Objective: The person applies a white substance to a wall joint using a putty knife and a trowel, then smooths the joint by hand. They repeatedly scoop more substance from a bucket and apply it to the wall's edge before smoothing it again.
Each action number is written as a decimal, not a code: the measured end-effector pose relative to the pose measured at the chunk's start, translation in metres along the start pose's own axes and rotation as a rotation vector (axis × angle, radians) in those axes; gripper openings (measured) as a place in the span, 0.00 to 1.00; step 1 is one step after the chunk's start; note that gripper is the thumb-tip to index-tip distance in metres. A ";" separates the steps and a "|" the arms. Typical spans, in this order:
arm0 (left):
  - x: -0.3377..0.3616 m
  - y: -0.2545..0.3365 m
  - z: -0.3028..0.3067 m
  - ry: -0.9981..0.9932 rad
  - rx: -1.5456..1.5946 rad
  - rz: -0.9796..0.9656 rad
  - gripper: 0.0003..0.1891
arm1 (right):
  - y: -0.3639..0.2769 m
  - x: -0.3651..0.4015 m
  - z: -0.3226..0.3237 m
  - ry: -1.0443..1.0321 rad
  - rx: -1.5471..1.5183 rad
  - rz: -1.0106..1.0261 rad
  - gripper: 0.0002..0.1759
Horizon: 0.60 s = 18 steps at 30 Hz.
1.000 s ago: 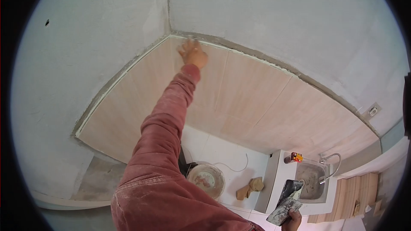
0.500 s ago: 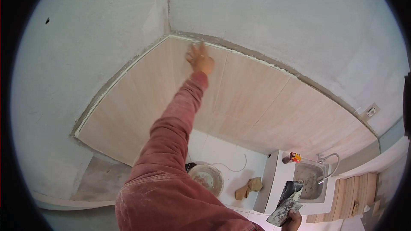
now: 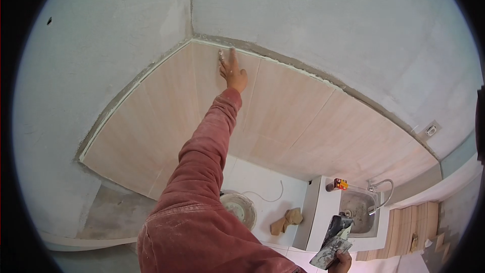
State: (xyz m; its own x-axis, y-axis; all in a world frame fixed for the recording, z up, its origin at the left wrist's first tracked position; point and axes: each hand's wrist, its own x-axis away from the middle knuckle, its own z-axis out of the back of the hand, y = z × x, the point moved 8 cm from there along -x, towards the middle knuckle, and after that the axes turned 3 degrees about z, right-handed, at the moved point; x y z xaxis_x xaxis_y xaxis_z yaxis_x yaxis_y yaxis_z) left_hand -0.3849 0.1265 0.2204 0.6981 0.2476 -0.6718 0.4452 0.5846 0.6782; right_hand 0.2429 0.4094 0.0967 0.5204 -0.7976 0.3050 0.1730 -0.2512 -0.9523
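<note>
2 hands showing, both yours. L hand (image 3: 234,75) is spreading its fingers apart w/ nothing visible in grip; it's lying up over the tiled wall (image 3: 298,106), fingertips nr the 1 pale strip (image 3: 303,72) along the top edge. Can't tell if they're touching. R hand (image 3: 343,262), low right, is closing on 1 flat smeared tool (image 3: 328,254) nr the sink; a blk piece (image 3: 332,227) is showing just above it, can't tell if separate.

Rest, by count: 1 sink (image 3: 362,212) w/ 1 faucet (image 3: 390,192) is sitting on the right, 1 red/yellow box (image 3: 340,184) beside it. 1 round pail (image 3: 254,211), 1 brown crumpled item (image 3: 287,221) and 1 white cord (image 3: 268,200) are lying btwn your sleeve (image 3: 202,156) & the sink. 1 outlet (image 3: 430,131) is showing upper right.
</note>
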 end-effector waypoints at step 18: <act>0.002 0.074 0.008 -0.111 -0.529 -0.089 0.30 | -0.002 0.015 0.005 0.015 -0.159 0.029 0.15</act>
State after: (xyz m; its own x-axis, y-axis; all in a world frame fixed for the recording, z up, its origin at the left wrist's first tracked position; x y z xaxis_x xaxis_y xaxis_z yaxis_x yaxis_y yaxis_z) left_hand -0.3455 0.1640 0.2719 0.7384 0.1135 -0.6647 0.1825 0.9153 0.3590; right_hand 0.2549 0.4005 0.1032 0.5107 -0.8133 0.2787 0.0229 -0.3112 -0.9501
